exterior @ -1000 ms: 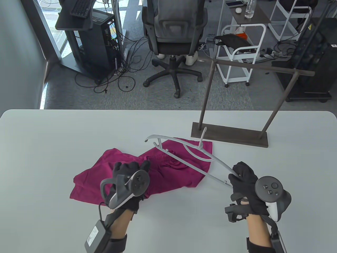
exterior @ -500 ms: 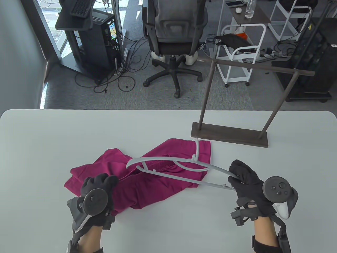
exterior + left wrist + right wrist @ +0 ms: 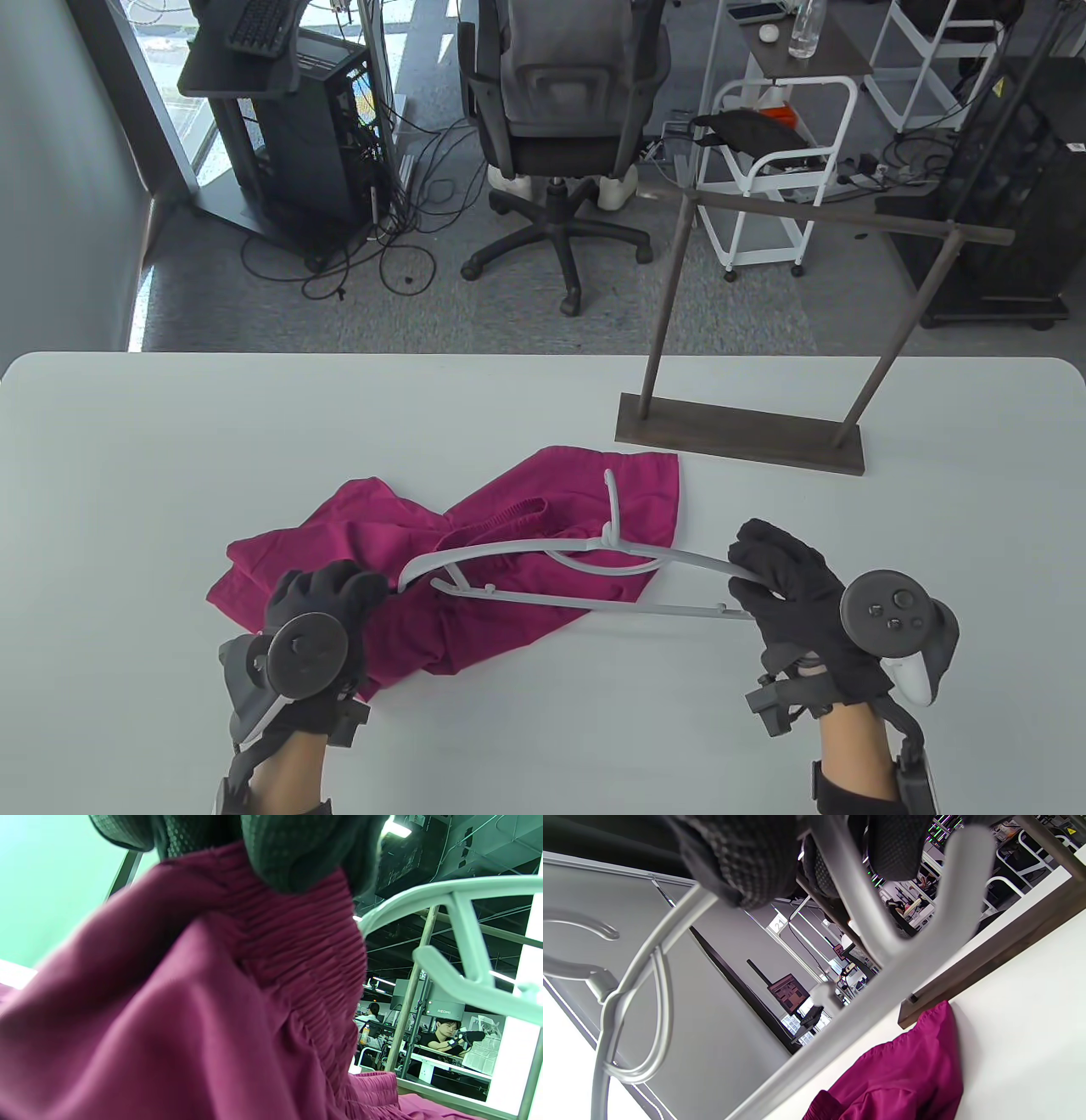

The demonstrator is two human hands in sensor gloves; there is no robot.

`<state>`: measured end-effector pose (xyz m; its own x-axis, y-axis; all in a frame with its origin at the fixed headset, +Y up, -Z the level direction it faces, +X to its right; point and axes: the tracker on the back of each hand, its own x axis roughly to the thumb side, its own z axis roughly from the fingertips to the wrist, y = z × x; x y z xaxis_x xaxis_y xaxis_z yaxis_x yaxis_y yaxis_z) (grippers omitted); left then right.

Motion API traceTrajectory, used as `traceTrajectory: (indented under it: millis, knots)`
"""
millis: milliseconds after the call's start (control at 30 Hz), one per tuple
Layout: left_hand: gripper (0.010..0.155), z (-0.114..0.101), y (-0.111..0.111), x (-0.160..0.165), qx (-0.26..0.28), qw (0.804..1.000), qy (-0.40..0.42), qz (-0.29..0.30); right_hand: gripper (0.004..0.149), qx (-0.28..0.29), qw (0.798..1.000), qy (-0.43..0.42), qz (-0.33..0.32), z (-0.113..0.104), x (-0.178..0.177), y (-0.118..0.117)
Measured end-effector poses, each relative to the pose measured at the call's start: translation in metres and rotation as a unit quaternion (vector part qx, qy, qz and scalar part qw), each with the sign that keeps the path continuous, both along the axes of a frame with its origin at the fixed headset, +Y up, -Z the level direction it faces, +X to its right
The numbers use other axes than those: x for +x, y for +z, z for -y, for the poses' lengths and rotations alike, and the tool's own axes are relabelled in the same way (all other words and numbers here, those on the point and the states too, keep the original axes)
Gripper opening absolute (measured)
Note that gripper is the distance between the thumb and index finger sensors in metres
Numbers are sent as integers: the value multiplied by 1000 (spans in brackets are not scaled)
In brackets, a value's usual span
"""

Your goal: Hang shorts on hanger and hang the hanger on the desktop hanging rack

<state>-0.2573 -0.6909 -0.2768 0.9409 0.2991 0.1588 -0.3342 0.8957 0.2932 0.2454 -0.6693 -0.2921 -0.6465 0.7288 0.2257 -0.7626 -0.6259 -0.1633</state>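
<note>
Magenta shorts (image 3: 509, 552) lie crumpled on the white table (image 3: 127, 475). My left hand (image 3: 327, 598) grips their elastic waistband (image 3: 288, 955) at the near left. A grey plastic hanger (image 3: 585, 586) is held above the shorts, hook pointing away from me. My right hand (image 3: 776, 573) grips its right end, fingers curled round the arm (image 3: 840, 899). The hanger's left tip sits close by my left hand's fingers. The dark wooden hanging rack (image 3: 738, 433) stands at the back right with nothing on its bar.
The rack's base (image 3: 988, 955) lies just behind the shorts' far edge. Beyond the table stand an office chair (image 3: 560, 127), a computer stand (image 3: 280, 127) and white carts (image 3: 772, 161). People sit at desks in the left wrist view's background.
My right hand swung the hanger down and toward my left hand. My left hand moved left and nearer me, gripped the waistband and pulled the shorts leftward.
</note>
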Motion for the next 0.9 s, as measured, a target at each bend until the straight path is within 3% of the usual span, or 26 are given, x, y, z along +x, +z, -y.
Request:
traceTrajectory:
  millis: [233,467,667,900]
  knots:
    - [40,1,-2,10,-8,999,-3,52,46,21,999,43,-18,-8,-13,5]
    - [53,2,-2,15,-2,998,-12,61,46,96,993,71,-11,-27,-31,22]
    - [63,0,-1,16,22,998,-29,53,47,203,971,122,16,-51,-48,50]
    - [64,0,0,21,30,997,-33,64,47,261,950,169,2,-52,-72,59]
